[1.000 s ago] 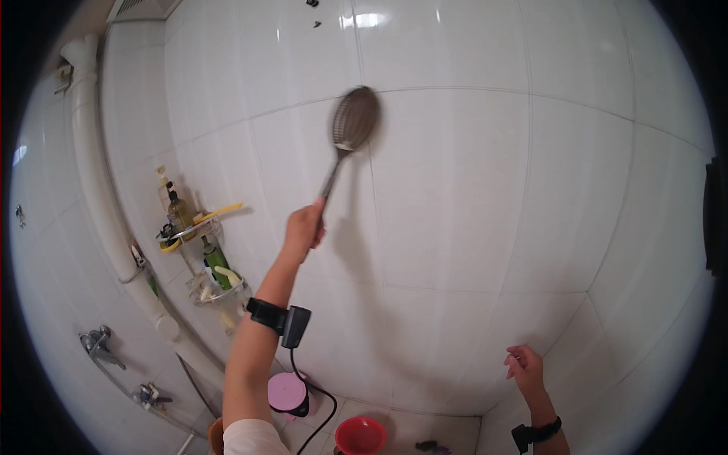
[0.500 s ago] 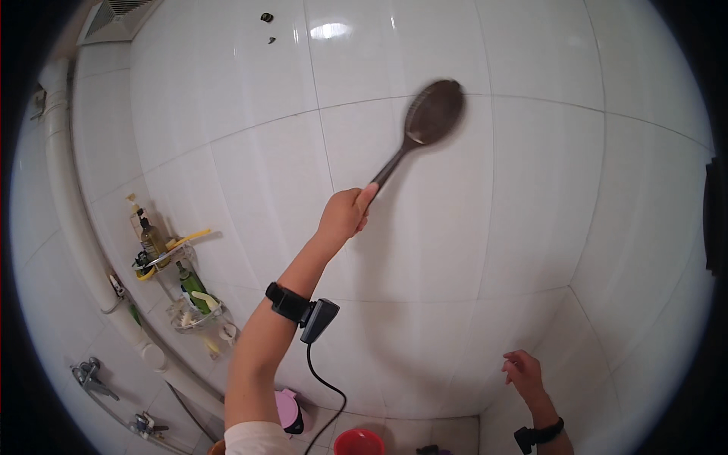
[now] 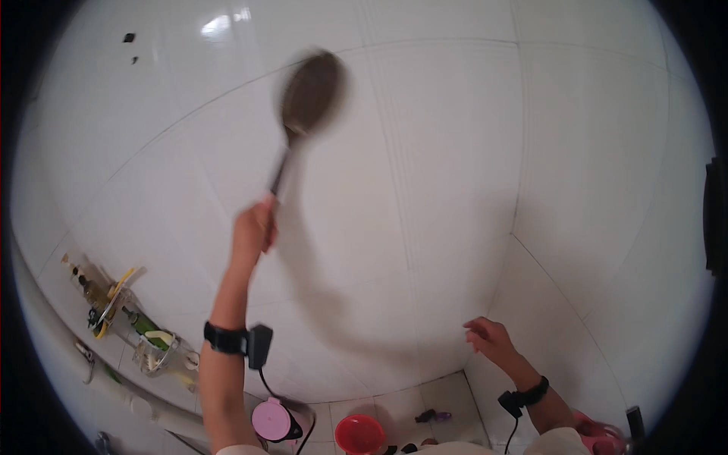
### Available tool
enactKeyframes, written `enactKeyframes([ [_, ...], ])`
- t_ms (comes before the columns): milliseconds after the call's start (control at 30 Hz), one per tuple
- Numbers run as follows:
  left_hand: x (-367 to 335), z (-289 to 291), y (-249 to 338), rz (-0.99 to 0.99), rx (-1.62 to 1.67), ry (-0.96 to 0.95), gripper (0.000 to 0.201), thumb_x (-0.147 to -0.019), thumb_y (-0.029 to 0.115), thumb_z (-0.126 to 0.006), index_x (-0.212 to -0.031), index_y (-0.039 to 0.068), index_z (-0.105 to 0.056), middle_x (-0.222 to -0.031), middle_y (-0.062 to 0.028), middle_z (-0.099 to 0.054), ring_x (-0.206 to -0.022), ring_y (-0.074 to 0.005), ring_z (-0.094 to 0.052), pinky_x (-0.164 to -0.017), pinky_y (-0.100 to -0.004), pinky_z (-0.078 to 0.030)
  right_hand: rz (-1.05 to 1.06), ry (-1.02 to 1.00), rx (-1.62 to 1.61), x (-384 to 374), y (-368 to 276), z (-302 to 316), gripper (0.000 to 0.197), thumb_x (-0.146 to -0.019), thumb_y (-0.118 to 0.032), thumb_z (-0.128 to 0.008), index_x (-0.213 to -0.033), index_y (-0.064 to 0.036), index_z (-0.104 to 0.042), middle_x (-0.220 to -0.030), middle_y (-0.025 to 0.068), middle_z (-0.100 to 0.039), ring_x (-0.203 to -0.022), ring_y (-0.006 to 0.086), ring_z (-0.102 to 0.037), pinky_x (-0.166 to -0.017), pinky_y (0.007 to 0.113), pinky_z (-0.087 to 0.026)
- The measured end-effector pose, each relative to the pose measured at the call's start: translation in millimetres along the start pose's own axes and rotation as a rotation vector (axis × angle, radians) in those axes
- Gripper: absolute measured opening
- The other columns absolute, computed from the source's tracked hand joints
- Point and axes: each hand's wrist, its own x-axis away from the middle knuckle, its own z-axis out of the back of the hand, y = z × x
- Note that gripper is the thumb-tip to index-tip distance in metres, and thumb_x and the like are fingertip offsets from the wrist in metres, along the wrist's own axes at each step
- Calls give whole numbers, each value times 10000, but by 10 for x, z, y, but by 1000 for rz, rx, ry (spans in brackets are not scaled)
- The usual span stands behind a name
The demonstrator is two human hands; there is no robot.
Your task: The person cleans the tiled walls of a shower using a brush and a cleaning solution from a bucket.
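Observation:
My left hand point(image 3: 254, 229) is raised and wrapped around the handle of a long-handled brush point(image 3: 312, 92). Its dark oval head is smeared by motion in front of the white tiled wall point(image 3: 455, 152); whether it touches the tiles, I cannot tell. At lower right hangs my right hand point(image 3: 491, 338), its fingers loosely bent and apart, with nothing seen in them, close to the corner of the walls. Black straps with small box-shaped devices and cables sit on both forearms.
Wire corner racks point(image 3: 155, 355) with bottles hang at lower left, beside a white pipe point(image 3: 144, 409). On the floor stand a pink-lidded bin point(image 3: 273, 418) and a red basin point(image 3: 359, 434). A small dark and purple item point(image 3: 432, 416) lies near the wall.
The view has swung right, so the wall marks and racks sit further left. My left hand still grips the brush, which now stands more upright. The right hand appears slightly higher and further left.

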Motion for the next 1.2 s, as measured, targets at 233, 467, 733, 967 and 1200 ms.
enactKeyframes([
  [233, 528, -725, -427, -351, -880, -270, 453, -811, 502, -482, -697, 75, -581, -608, -146, -569, -598, -338, -560, -524, -425, -428, 58, -47, 187, 59, -5, 3, 233, -824, -196, -574, -988, -33, -548, -702, 40, -571, -568, 95, -515, -547, 237, -434],
  [467, -750, -129, 692, -397, -488, 169, 521, -856, 504, -445, -653, 33, -538, -485, -118, -477, -426, -215, -486, -432, -362, -385, 5, 93, 144, 256, 49, 223, 211, -826, -183, -566, -966, -26, -543, -669, 34, -554, -502, 101, -504, -492, 244, -421],
  [733, -528, -966, 463, -344, -514, -59, 558, -872, 505, -399, -655, 11, -541, -556, -172, -533, -511, -317, -509, -524, -411, -411, -129, 124, 147, 564, 215, 198, 208, -829, -175, -566, -975, -31, -540, -675, 46, -553, -523, 115, -509, -503, 255, -419],
  [967, 1001, -2061, -786, -400, -879, -621, 469, -807, 489, -486, -718, 49, -623, -729, -153, -608, -702, -329, -591, -605, -425, -457, -103, 250, 292, 924, 174, 226, 192, -844, -120, -544, -991, 3, -525, -682, 41, -558, -496, 82, -491, -463, 216, -418],
  [1200, 860, -2027, -398, -470, -420, -158, 427, -871, 409, -449, -702, 28, -543, -610, -161, -549, -544, -316, -526, -518, -405, -415, -171, 370, 315, 1315, 20, 115, 198, -824, -166, -569, -964, -29, -537, -672, 81, -569, -521, 152, -531, -504, 285, -428],
])
